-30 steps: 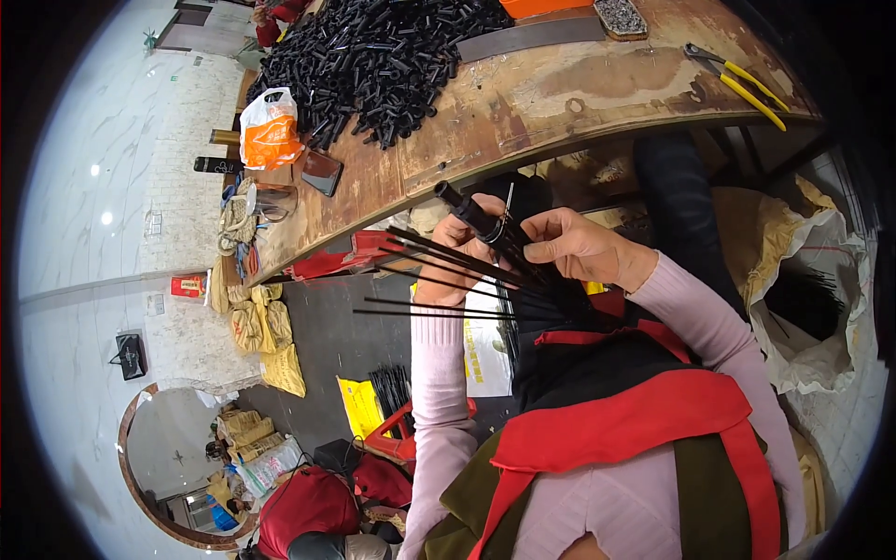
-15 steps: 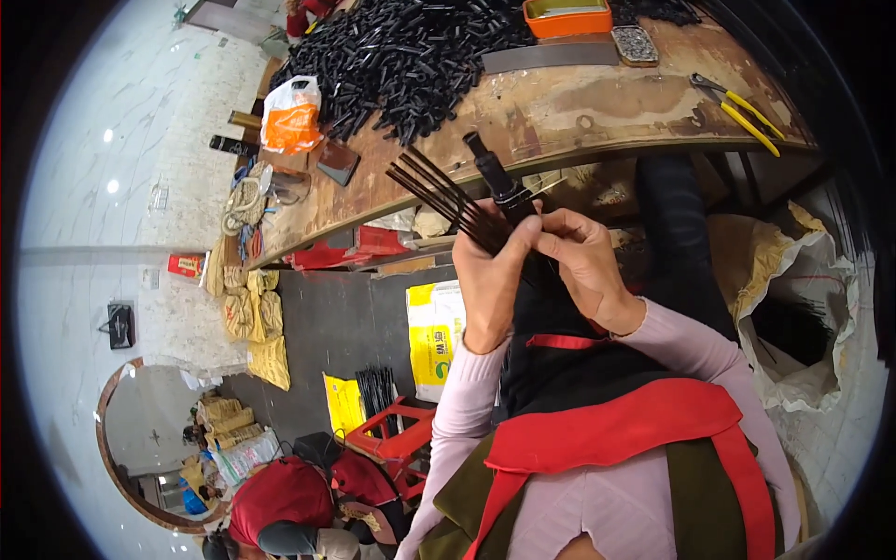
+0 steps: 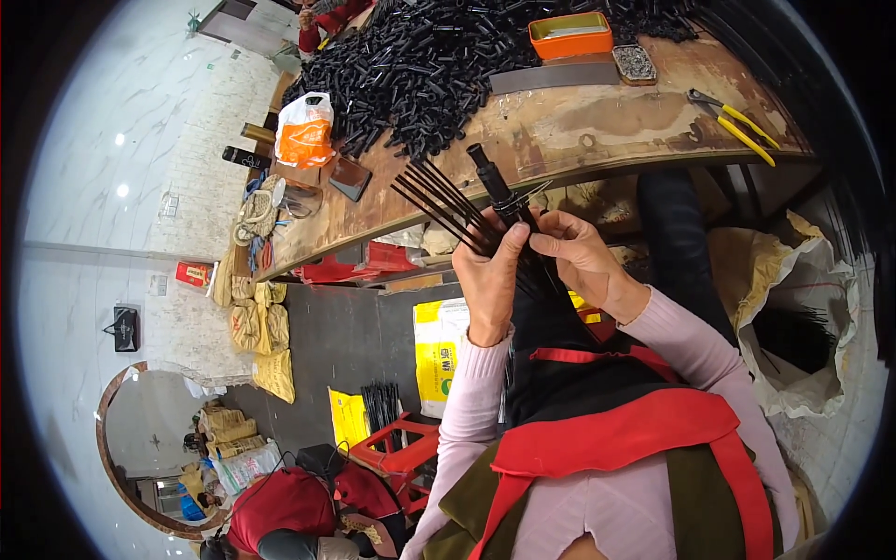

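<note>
Left hand (image 3: 492, 280) closed around fanned black rods (image 3: 439, 201); right hand (image 3: 579, 257) pinching black tube (image 3: 495, 182), above worn surface (image 3: 597, 121).

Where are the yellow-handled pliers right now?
In the head view, the yellow-handled pliers lie at the right end of the wooden table, right of the orange tray.

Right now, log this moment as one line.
left hand: grips black rods | right hand: pinches black tube | workbench ahead

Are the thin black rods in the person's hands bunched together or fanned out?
Fanned out: the thin black rods spread apart toward the upper left from where the left hand grips them.
</note>
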### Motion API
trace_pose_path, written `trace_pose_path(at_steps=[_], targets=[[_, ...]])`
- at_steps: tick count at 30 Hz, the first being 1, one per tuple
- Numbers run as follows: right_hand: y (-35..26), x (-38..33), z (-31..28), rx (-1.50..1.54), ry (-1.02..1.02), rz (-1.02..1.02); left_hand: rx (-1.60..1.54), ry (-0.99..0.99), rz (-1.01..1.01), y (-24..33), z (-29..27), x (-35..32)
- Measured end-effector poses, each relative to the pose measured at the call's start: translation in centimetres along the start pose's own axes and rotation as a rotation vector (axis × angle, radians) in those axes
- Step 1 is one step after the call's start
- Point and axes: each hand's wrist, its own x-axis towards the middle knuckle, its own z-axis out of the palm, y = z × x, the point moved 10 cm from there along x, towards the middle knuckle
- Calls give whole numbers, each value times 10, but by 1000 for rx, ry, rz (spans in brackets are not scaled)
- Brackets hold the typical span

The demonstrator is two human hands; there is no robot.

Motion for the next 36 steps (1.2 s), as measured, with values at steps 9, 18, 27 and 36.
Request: trace_pose_path(at_steps=[9, 18, 27, 36], targets=[[1, 2, -1, -38, 88, -32, -25, -32, -47, 2, 4, 11], [10, 10, -24, 9, 57, 31, -48, -80, -74, -9, 13, 13], [8, 7, -10, 60, 79, 58, 168, -80, -15, 6, 18, 7], [-9, -1, -9, -276, 53, -36, 50, 42, -64, -3, 7, 7]])
